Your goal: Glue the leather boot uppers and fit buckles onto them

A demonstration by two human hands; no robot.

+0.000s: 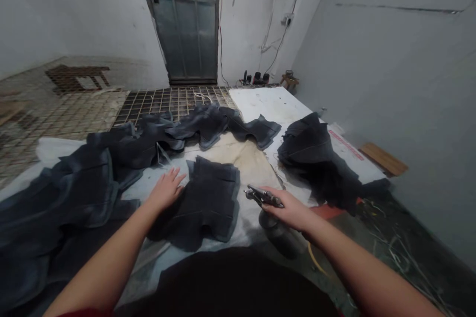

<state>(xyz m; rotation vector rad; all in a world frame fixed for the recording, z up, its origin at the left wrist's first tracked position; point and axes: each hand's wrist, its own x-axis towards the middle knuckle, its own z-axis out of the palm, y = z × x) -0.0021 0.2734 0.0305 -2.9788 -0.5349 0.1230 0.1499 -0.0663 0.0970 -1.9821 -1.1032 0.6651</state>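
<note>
My right hand (284, 207) is wrapped round a spray gun (265, 195), its nozzle pointing left. Below the gun hangs a dark cup (278, 235), and a yellow hose (316, 260) shows beneath it. My left hand (169, 189) has its fingers spread at the upper left edge of a dark denim piece (210, 198), which lies flat in front of me. Whether the palm touches the cloth I cannot tell. The gun stands just right of this piece, apart from it.
More dark denim pieces (145, 143) lie in an overlapping row along the left and far side. A dark cloth heap (312, 156) rests at the right on a white board (267, 101). Wire mesh (156, 101) spreads behind, before a metal door (186, 25). Loose strands (401, 252) litter the lower right.
</note>
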